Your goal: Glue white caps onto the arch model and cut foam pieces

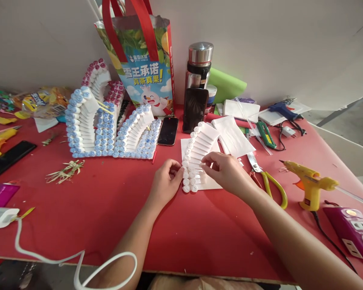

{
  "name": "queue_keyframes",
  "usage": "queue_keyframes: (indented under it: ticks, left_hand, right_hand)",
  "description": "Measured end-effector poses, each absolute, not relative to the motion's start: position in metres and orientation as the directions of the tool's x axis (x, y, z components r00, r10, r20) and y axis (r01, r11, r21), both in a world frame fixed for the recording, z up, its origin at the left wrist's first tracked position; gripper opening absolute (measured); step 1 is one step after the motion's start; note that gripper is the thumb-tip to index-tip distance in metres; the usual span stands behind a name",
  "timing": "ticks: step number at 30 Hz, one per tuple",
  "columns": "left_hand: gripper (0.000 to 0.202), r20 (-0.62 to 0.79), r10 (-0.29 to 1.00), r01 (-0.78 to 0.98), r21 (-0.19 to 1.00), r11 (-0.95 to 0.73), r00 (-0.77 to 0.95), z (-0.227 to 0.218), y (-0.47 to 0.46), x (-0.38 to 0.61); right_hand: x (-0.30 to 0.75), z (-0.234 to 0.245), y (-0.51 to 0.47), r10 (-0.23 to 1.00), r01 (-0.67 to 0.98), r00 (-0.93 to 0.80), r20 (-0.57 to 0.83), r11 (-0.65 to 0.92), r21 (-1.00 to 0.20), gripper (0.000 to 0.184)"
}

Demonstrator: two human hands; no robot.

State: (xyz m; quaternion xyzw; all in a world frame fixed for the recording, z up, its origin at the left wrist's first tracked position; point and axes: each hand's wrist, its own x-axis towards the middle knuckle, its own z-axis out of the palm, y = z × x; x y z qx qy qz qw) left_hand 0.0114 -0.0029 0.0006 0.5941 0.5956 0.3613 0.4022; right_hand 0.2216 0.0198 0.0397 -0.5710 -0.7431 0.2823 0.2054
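Note:
In the head view, a curved piece built of white paper rolls (199, 146) lies on a white sheet (217, 183). My left hand (166, 180) is at its lower left side, fingers curled and thumb pressed against the end rolls. From the right, my right hand (225, 168) reaches over the piece, thumb and forefinger pinched at a white roll near the inner edge. The fingers partly hide that roll. Folded white paper (234, 137) lies just behind my right hand, and yellow-handled pliers (274, 187) are beside it.
A yellow glue gun (313, 183) and a purple power strip (352, 231) sit at right. Blue-tipped roll pieces (86, 129) stand at left before a shopping bag (145, 76). A phone (195, 109) leans on a flask (200, 56); a white cable (48, 259) loops over my left forearm.

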Motion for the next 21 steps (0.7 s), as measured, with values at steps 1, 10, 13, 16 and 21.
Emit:
queue_keyframes:
  ticks: [1, 10, 13, 16, 21]
  left_hand:
    - [0.018, -0.05, 0.998, 0.417, 0.908, 0.033, 0.029, 0.0, -0.003, 0.011]
    - [0.019, -0.045, 0.999, 0.405, 0.914, 0.033, 0.021, -0.001, -0.001, 0.012]
    - [0.018, -0.05, 0.999, 0.401, 0.915, 0.038, 0.02, -0.001, -0.001, 0.012]
    - [0.019, -0.061, 0.998, 0.4, 0.915, 0.052, 0.012, -0.001, 0.0, 0.013]
    - [0.019, -0.065, 0.998, 0.409, 0.911, 0.057, 0.005, 0.001, -0.001, 0.014]
  right_hand:
    - [0.221, 0.038, 0.018, 0.971, 0.72, -0.238, -0.038, 0.15, -0.677, 0.009]
    - [0.2, 0.037, 0.016, 0.975, 0.742, -0.216, -0.049, 0.132, -0.658, 0.016]
    - [0.196, 0.039, 0.016, 0.973, 0.793, -0.221, -0.059, 0.144, -0.592, 0.014]
    - [0.194, 0.039, 0.017, 0.971, 0.817, -0.231, -0.064, 0.158, -0.555, 0.014]
    - [0.189, 0.036, 0.018, 0.967, 0.841, -0.243, -0.072, 0.174, -0.512, 0.014]
